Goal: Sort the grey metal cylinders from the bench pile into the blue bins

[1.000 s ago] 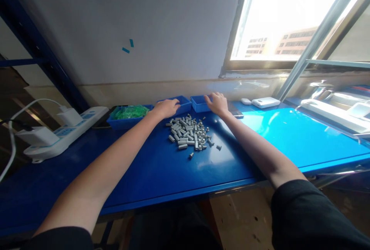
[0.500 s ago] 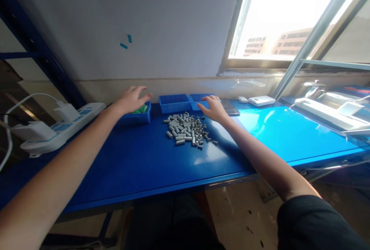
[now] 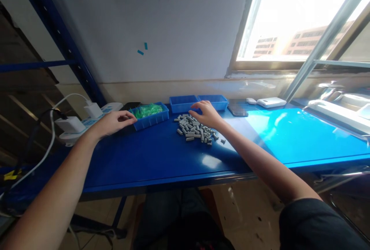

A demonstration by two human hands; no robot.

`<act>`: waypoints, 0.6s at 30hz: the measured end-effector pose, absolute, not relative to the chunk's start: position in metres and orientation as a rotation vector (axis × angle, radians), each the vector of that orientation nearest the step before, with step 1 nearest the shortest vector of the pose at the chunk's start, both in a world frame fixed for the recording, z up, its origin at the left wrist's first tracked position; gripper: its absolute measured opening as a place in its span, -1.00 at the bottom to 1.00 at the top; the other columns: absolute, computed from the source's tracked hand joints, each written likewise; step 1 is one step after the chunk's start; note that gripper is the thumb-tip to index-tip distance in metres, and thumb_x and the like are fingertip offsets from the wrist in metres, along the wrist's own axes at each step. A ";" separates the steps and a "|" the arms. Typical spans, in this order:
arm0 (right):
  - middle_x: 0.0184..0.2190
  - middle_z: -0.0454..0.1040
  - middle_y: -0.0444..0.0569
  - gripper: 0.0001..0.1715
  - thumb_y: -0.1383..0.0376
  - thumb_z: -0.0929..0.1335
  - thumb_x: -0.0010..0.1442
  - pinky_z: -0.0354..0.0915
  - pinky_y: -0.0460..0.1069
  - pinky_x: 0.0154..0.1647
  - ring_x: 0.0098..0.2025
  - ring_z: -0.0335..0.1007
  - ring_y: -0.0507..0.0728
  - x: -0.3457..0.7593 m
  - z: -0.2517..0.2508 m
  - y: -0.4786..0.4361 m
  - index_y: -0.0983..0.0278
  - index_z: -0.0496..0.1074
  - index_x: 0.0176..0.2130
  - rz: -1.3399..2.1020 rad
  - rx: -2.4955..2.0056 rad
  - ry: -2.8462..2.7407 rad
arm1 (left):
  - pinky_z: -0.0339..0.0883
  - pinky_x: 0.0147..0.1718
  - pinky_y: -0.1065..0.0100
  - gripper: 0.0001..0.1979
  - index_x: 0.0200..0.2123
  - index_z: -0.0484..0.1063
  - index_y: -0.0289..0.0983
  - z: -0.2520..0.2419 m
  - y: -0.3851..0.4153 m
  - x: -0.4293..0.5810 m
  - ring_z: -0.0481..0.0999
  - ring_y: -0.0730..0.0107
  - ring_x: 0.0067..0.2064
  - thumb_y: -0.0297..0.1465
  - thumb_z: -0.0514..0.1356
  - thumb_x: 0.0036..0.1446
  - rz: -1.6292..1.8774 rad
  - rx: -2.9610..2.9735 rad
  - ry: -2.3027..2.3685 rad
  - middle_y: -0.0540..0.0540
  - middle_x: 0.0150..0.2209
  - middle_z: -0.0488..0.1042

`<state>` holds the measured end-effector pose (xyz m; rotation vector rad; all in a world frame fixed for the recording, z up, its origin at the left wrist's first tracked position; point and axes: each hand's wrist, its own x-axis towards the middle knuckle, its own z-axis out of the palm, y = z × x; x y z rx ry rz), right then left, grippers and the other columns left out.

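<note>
My left hand (image 3: 114,123) is at the left end of a blue bin (image 3: 152,121) holding crumpled green plastic (image 3: 148,110). Its fingers are loosely curved, with a gap between thumb and forefinger. The fingertips overlap the bin's corner, but whether they touch it I cannot tell. Above a heap of grey metal hex standoffs (image 3: 190,128) and short screws (image 3: 214,136), my right hand (image 3: 207,115) hovers, fingers bent and apart, nothing visible in them. Behind the heap stand two blue bins, a left one (image 3: 182,107) and a right one (image 3: 222,103), the latter partly hidden by that hand.
A dark phone (image 3: 238,108) and a white box-shaped device (image 3: 271,102) lie at the back right. On the left, a white power strip (image 3: 112,107) carries plugs and cables. A blue rack post (image 3: 62,36) rises there, and the blue table's front edge (image 3: 162,182) runs near my lap.
My left hand has come back and down from above the green-filled bin to its left end. That bin now sits angled, closer to the middle bin. My view has turned left.
</note>
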<state>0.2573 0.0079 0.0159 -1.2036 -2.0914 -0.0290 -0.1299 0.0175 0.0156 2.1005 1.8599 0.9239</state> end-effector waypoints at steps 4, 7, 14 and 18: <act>-0.25 0.51 0.04 -0.66 0.09 0.30 0.23 0.22 0.11 -0.03 -0.11 0.33 0.24 0.261 0.018 0.004 0.27 0.50 -0.18 0.006 -1.229 -2.070 | 0.45 -0.14 0.12 0.18 0.34 -0.07 -0.17 0.002 0.021 -0.129 0.48 0.00 0.01 0.02 0.39 -0.31 0.958 2.070 1.816 -0.33 0.15 0.32; -0.26 0.51 0.05 -0.66 0.10 0.31 0.22 0.22 0.09 -0.05 -0.11 0.33 0.24 0.265 0.017 0.005 0.29 0.50 -0.18 0.004 -1.255 -2.068 | 0.32 0.07 0.01 0.23 0.34 -0.15 -0.16 -0.005 0.022 -0.117 0.31 -0.12 0.20 -0.02 0.42 -0.33 0.921 2.073 1.782 -0.36 0.23 0.19; -0.26 0.51 0.04 -0.64 0.08 0.29 0.24 0.21 0.10 -0.03 -0.13 0.35 0.23 0.270 0.018 0.005 0.28 0.48 -0.15 0.005 -1.244 -2.059 | 0.39 0.02 0.12 0.03 0.18 0.10 -0.08 0.051 -0.004 -0.068 0.36 0.00 0.14 -0.18 0.47 -0.42 1.529 2.218 1.408 -0.17 0.18 0.24; -0.23 0.50 0.04 -0.61 0.11 0.31 0.22 0.22 0.10 -0.02 -0.13 0.35 0.23 0.265 0.017 0.004 0.28 0.42 -0.05 0.012 -1.214 -2.041 | 0.20 0.18 -0.01 -0.34 -0.14 0.44 -0.11 0.093 -0.010 -0.015 0.35 -0.09 0.13 -0.19 0.45 -0.45 1.010 2.752 1.288 -0.09 0.03 0.40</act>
